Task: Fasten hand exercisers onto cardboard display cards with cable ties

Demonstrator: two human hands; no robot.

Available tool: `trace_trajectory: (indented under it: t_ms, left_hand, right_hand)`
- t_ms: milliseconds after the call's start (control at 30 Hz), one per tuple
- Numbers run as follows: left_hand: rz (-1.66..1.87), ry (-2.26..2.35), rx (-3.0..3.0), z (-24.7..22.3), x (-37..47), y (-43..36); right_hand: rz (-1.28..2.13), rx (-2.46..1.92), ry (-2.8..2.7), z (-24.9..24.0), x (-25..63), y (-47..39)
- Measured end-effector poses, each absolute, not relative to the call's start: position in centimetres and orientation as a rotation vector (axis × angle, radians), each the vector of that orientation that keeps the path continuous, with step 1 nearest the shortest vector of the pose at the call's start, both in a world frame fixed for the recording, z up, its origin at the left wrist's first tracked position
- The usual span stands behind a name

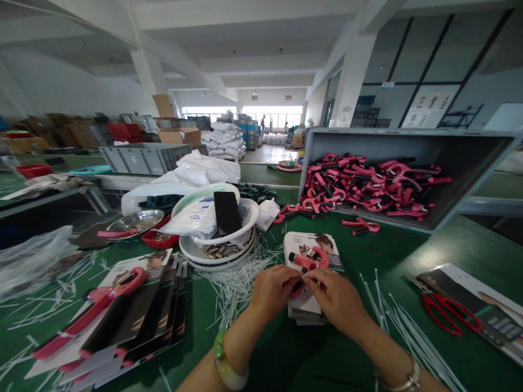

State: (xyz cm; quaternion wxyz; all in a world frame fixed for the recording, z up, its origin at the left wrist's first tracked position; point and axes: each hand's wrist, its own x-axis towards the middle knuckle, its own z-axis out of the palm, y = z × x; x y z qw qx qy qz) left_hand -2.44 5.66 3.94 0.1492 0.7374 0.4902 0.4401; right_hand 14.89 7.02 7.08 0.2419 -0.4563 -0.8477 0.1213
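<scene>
In front of me lies a stack of printed cards (304,313), and on its top card rest pink pliers (321,258) with black parts. My left hand (272,291) is at the left side of the pliers, fingers pinched together near a black part of the tool. From the right, my right hand (335,296) meets it with thumb and fingertips closed. The fingertips of both hands almost touch over the card. A tiny pale bit shows between them, too small to name. My fingers cover the lower part of the pliers.
A grey crate (445,220) of pink pliers lies tipped on its side. Carded pliers (114,294) are stacked at left. White cable ties (232,286) lie beside bowls (190,251) topped by a phone (227,214). Red scissors (449,313) rest at right.
</scene>
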Motion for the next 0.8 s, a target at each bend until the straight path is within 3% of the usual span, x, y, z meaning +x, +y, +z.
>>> trace_trajectory:
  t_ms: [533, 800]
  left_hand:
    - [1.314, 1.358, 2.077, 3.4, -2.6, 5.9]
    - [1.286, 1.266, 1.778, 3.9, -2.6, 5.5]
  right_hand:
    - [0.439, -1.227, -2.244, 6.7, 15.1, 7.2]
    - [0.533, -1.347, -2.316, 8.0, 14.3, 7.8]
